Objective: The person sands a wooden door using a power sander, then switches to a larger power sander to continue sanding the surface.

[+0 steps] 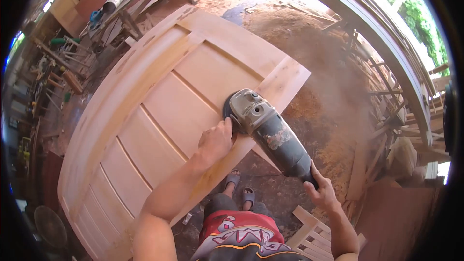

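An angle grinder [280,142], dark-bodied with a worn grey metal head, lies across the near edge of a pale wooden panel door [166,101]. Its disc is mostly hidden under the head and rests at the door's edge rail. My left hand [216,139] is closed at the side of the grinder's head; the handle or part in its grip is mostly covered by the fingers. At the tool's rear end, my right hand [323,192] is wrapped around the back grip. Long grooves run across the door's raised panels.
Sawdust [304,101] covers the floor beyond the door, with dust hanging in the air. A long timber frame [377,34] stands at the right. A slatted wooden piece [314,234] lies near my feet. A workbench [140,0] stands at the back left.
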A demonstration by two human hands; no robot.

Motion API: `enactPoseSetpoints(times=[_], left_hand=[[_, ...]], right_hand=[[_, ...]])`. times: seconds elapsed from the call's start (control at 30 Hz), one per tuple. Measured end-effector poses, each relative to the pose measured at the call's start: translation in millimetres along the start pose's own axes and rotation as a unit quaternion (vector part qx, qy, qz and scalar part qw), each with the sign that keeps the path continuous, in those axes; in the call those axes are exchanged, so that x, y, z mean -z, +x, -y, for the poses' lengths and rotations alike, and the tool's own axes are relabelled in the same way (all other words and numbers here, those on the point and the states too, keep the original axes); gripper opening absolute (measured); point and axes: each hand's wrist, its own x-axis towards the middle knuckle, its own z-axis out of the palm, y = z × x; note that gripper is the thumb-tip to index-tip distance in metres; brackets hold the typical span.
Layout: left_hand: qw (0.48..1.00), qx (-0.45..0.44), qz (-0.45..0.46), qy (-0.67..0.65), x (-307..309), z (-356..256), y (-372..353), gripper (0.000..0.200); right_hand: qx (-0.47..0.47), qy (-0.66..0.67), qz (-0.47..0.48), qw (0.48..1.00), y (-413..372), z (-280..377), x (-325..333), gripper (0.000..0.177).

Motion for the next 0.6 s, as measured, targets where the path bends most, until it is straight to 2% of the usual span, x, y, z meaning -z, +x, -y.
enactPoseSetpoints(times=[0.17,0.27,0.3,0.4,0.5,0.6], left_hand=[[0.996,0.081,0.028,0.028,-12,3,-88,0.046],[0.996,0.075,-0.035,0.030,-31,-3,-109,0.043],[0.996,0.066,-0.056,0.038,-40,-3,-107,0.041],[0.997,0.065,-0.044,0.014,-29,-24,-108,0.022],[0.997,0.060,-0.054,0.006,-38,-25,-121,0.013],[0.997,0.068,-0.043,0.002,-37,-13,-151,0.016]], right_hand=[[0.029,-0.033,0.082,0.996,-35,1,-9,0.078],[0.043,-0.059,0.067,0.995,-46,-9,-8,0.078],[0.032,-0.025,0.053,0.998,-49,-22,-10,0.078],[0.030,-0.045,0.027,0.998,-55,-19,-4,0.077],[0.051,-0.056,0.021,0.997,-59,-23,-10,0.077],[0.066,-0.080,0.027,0.994,-69,-15,-24,0.077]])
